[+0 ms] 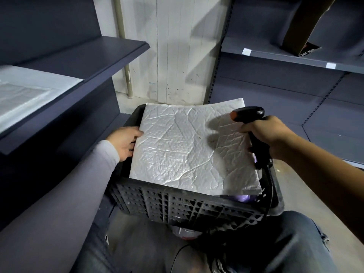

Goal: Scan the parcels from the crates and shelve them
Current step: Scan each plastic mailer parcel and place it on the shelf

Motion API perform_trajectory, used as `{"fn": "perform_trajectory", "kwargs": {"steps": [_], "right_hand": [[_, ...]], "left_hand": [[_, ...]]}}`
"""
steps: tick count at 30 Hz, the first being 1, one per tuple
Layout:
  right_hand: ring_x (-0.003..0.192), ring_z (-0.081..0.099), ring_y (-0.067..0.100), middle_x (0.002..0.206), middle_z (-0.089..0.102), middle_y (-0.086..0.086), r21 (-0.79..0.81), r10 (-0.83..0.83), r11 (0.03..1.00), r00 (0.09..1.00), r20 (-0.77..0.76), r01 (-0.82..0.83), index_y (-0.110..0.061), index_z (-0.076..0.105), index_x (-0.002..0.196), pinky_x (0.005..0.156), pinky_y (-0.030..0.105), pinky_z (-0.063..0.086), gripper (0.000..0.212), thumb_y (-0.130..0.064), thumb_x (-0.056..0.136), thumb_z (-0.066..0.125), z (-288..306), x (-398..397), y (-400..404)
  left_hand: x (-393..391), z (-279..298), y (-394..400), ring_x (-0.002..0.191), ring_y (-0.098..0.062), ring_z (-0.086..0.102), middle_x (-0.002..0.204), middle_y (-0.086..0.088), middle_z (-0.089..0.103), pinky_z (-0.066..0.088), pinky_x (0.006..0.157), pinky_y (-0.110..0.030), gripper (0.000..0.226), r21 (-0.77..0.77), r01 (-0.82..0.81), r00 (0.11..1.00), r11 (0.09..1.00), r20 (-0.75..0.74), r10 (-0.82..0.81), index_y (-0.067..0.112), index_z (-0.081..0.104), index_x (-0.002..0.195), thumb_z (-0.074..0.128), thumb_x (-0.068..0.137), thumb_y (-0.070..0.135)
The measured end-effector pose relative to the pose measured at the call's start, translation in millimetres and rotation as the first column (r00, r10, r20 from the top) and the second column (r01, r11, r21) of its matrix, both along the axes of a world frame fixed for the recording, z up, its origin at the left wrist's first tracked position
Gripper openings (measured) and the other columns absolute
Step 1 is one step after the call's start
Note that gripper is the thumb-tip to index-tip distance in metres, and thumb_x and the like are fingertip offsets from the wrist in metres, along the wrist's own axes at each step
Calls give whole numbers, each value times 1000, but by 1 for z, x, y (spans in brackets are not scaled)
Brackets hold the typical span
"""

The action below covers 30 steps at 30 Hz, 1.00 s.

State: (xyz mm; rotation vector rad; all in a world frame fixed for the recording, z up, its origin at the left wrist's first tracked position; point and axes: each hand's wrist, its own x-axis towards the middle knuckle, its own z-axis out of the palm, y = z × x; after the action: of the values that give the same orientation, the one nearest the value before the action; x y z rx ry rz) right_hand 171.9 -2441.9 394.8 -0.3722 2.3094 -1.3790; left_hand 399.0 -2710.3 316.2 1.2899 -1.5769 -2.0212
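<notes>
Fingers [137, 133] of my left hand [123, 142] curl over the near-left edge of the silver padded parcel [185, 148], thumb hidden beneath, while my right hand [269, 134] wraps the handle of the black scanner [249, 115] just beyond them. That parcel lies flat across the top of the dark crate [177, 205] — light, floppy and slick, I judge, so it wants an edge grip. No label or writing shows on its crinkled face — it may be underneath.

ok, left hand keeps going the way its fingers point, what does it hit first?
The left hand already touches the crinkled silver padded mailer at its left edge; pushing on, it would likely slide along or under it, inside the black plastic crate.
</notes>
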Motion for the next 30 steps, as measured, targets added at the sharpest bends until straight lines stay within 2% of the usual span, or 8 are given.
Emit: {"fn": "perform_trajectory", "kwargs": {"steps": [5, 11, 16, 18, 21, 23, 26, 30], "right_hand": [[74, 56, 30, 87, 58, 14, -90, 16, 996, 1000, -27, -18, -3, 72, 107, 57, 37, 54, 20, -5, 87, 75, 24, 2, 1], [70, 57, 25, 93, 65, 13, -286, 38, 958, 999, -3, -37, -9, 78, 109, 56, 35, 54, 28, -7, 82, 80, 41, -3, 1], [87, 63, 24, 106, 68, 10, -467, 151, 877, 987, 50, -111, -11, 77, 116, 78, 45, 63, 34, -7, 82, 79, 50, 0, -2], [91, 66, 28, 105, 67, 10, -502, 179, 857, 981, 76, -117, -8, 75, 118, 84, 52, 62, 32, -6, 86, 75, 54, 3, -1], [95, 66, 33, 104, 63, 10, -535, 214, 835, 971, 105, -126, -8, 72, 118, 78, 52, 63, 33, -7, 85, 73, 58, 4, 0], [95, 63, 31, 102, 60, 10, -572, 246, 811, 959, 141, -124, -10, 72, 111, 85, 50, 62, 31, -11, 80, 71, 62, 3, 1], [93, 62, 26, 92, 65, 3, -622, 310, 775, 925, 222, -110, -18, 71, 94, 95, 45, 58, 16, -12, 89, 57, 66, 3, 3], [108, 62, 27, 113, 67, 5, -694, 349, 716, 902, 253, -83, -21, 76, 100, 104, 46, 54, 30, -8, 87, 52, 62, -1, 5]], "left_hand": [[23, 27, -8, 93, -17, 65, 107, -1, 70, 52, 80, -34, 22, -19, -9, 1000, 1000, -11, 8, 22, 70, 112, 55, 104, 9], [50, 68, -14, 89, -16, 64, 106, 2, 70, 47, 72, -31, 15, -82, 14, 1000, 996, 11, -13, 26, 68, 110, 58, 104, 16], [63, 92, -10, 97, -24, 68, 115, -11, 69, 64, 63, -33, 16, -5, -81, 984, 997, -161, 80, 14, 67, 114, 58, 103, 6], [68, 97, -9, 103, -28, 69, 117, -16, 69, 66, 69, -38, 16, 44, -123, 964, 991, -231, 130, 10, 65, 116, 57, 103, 3], [73, 99, -8, 109, -30, 70, 124, -18, 70, 65, 80, -40, 18, 89, -145, 944, 985, -286, 164, 10, 64, 119, 57, 102, 7], [78, 100, -10, 115, -32, 69, 127, -19, 70, 60, 93, -43, 19, 112, -163, 923, 980, -335, 191, 7, 65, 116, 56, 102, 14], [80, 99, -10, 117, -34, 68, 125, -20, 71, 55, 101, -47, 35, 162, -201, 864, 966, -435, 253, 1, 64, 124, 55, 102, 26], [78, 90, -10, 110, -28, 69, 111, -15, 76, 49, 111, -46, 16, 115, -237, 834, 965, -485, 263, 6, 68, 105, 52, 102, 10]]}}
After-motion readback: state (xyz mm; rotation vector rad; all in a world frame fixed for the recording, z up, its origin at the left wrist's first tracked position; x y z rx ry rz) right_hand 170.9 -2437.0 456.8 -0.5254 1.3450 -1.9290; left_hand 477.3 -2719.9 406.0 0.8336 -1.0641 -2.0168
